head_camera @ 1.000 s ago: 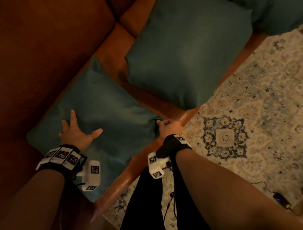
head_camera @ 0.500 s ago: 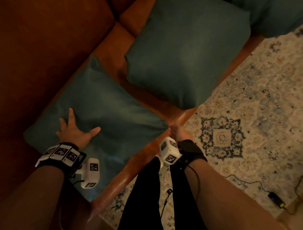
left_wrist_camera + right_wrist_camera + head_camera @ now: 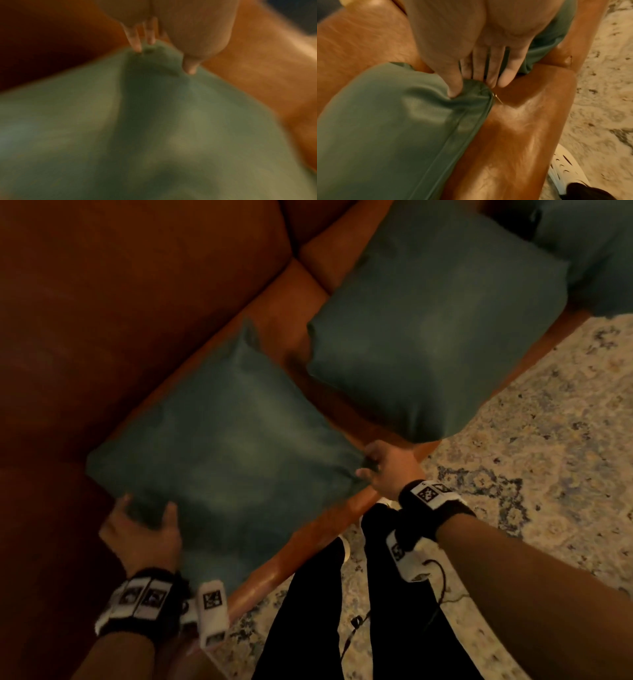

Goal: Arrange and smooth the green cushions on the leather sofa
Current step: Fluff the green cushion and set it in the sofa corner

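A green cushion (image 3: 233, 446) lies on the seat of the brown leather sofa (image 3: 102, 313). My left hand (image 3: 144, 525) grips its near left corner, thumb on top and fingers under the edge; the left wrist view shows the cushion (image 3: 154, 128) bunched between thumb and fingers. My right hand (image 3: 383, 467) pinches the right corner by the zip end, thumb pressed into the fabric (image 3: 412, 121) in the right wrist view. A second green cushion (image 3: 438, 320) sits further along the seat, overhanging the front edge. Part of a third green cushion (image 3: 596, 251) shows at the top right.
A patterned pale rug (image 3: 548, 457) covers the floor in front of the sofa. My legs in black trousers (image 3: 325, 611) stand against the sofa's front edge (image 3: 274, 573). The sofa back rises on the left. A white shoe (image 3: 565, 169) shows by the sofa base.
My left hand left the cushion's top face, slid back to the near left corner and took hold of it. The right hand keeps hold of the right corner. The cushion has shifted slightly.
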The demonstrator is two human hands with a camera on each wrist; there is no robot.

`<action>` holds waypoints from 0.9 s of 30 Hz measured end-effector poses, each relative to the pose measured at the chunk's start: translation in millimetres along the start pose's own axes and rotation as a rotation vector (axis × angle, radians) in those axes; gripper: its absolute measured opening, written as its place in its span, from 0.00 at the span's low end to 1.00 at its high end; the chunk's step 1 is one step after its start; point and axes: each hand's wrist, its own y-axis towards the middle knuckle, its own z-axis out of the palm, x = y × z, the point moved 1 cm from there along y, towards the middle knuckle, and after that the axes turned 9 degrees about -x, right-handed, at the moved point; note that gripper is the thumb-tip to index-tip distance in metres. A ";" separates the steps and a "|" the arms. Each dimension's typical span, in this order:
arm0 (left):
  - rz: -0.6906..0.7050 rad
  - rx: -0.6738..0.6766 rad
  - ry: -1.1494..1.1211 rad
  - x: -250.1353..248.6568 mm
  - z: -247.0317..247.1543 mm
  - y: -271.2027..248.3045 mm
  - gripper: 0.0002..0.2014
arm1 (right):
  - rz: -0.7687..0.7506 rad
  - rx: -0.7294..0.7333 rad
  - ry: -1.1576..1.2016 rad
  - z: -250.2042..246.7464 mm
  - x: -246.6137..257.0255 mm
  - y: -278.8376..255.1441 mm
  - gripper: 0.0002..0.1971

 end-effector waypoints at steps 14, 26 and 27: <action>-0.324 0.580 0.186 119.9 17.0 -61.2 0.22 | 0.106 -0.003 -0.190 -17.2 25.6 5.6 0.12; -0.745 0.194 -0.785 80.4 10.0 37.0 0.08 | -0.164 -0.070 0.055 -48.0 195.3 92.3 0.29; -0.733 0.166 -0.776 69.1 12.5 58.4 0.11 | -0.134 -0.055 0.088 -37.2 208.7 116.3 0.36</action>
